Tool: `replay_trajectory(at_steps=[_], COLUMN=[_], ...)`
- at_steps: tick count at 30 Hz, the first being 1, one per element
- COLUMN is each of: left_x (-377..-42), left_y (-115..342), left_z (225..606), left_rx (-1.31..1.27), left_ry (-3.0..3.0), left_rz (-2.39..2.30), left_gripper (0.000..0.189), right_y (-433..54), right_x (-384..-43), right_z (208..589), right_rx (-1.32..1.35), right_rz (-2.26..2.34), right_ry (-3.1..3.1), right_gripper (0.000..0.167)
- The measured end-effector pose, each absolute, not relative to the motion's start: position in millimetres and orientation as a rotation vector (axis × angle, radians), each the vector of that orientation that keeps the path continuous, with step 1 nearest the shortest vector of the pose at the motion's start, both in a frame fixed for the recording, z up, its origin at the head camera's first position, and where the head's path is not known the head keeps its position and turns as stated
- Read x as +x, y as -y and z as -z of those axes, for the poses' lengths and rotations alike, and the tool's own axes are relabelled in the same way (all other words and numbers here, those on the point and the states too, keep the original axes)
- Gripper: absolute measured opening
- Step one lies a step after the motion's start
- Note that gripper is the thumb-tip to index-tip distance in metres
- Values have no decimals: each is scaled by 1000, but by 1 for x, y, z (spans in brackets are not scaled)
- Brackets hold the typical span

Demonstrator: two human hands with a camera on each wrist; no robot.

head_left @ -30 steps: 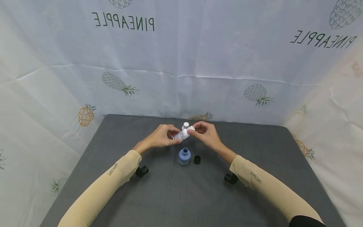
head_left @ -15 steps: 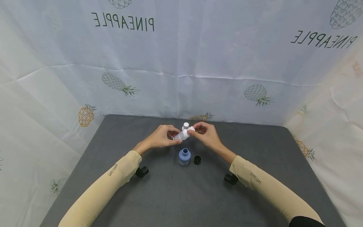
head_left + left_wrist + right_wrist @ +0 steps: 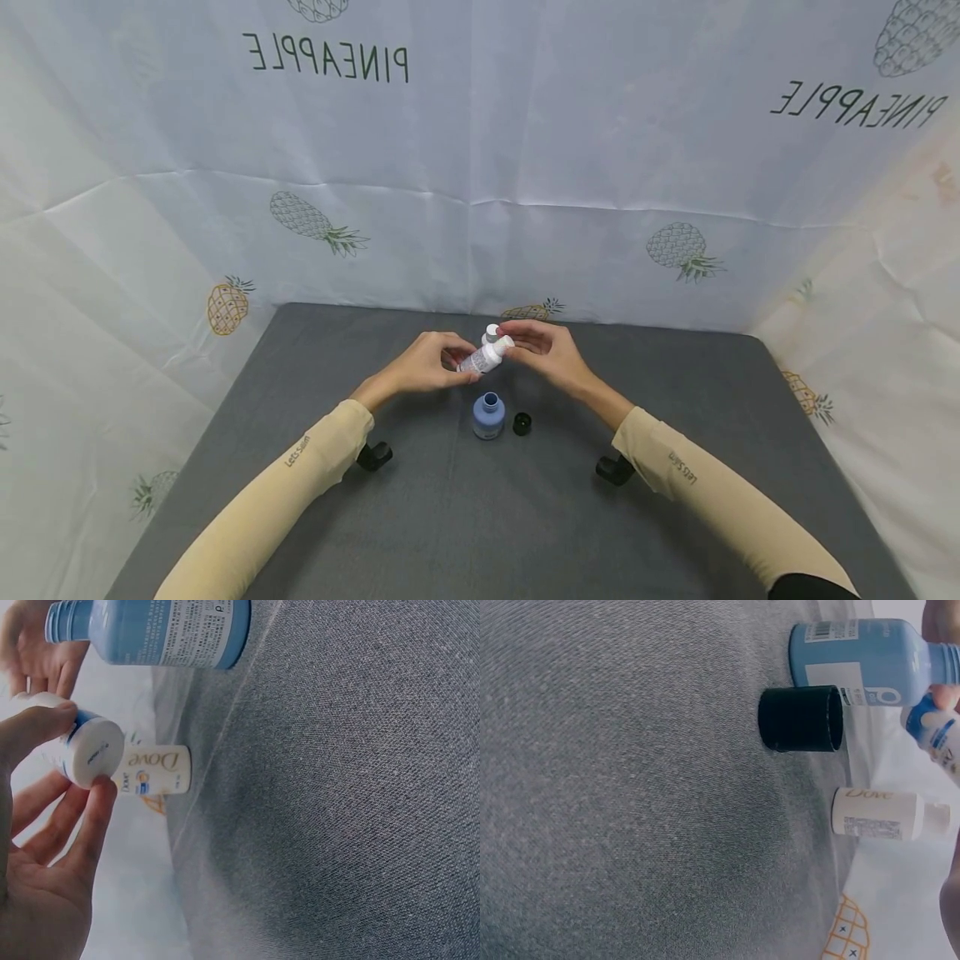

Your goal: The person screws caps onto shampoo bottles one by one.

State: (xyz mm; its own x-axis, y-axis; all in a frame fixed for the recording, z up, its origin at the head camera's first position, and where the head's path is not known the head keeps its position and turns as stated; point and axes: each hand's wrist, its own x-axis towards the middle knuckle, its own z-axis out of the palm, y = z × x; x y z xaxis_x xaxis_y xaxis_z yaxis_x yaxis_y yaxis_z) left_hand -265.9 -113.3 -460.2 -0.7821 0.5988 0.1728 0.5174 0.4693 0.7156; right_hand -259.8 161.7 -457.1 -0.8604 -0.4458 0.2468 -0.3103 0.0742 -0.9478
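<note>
While the left hand [image 3: 431, 362] grasps a tilted white bottle [image 3: 480, 360] raised beyond the blue bottle [image 3: 488, 418], the right hand [image 3: 551, 354] holds its fingers loosely parted beside the upper end (contact cannot be told). Upright and uncapped, the blue bottle has a black cap [image 3: 522, 423] just to its right and an upright Dove bottle [image 3: 877, 814] farther beyond it.

Pale yellow sleeves [image 3: 273, 500] bear dark lettering [image 3: 297, 451] — with black pieces [image 3: 375, 456] beneath the cuffs [image 3: 357, 417].
</note>
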Motion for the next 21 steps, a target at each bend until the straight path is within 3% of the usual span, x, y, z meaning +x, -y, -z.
replay_trajectory(at_steps=[6,21], left_x=[-265,-264], left_y=[113,112], left_z=[461,455], left_rx=[990,1009], left_ry=[-2611,-2603], left_rz=[-1201,-1209], left_gripper=[38,37], right_y=[-163,-160], right_x=[-263,-261], right_z=[457,456], right_rx=[-870,-822], right_rz=[1944,1817], right_ry=[-2124,-2345], right_gripper=[47,30])
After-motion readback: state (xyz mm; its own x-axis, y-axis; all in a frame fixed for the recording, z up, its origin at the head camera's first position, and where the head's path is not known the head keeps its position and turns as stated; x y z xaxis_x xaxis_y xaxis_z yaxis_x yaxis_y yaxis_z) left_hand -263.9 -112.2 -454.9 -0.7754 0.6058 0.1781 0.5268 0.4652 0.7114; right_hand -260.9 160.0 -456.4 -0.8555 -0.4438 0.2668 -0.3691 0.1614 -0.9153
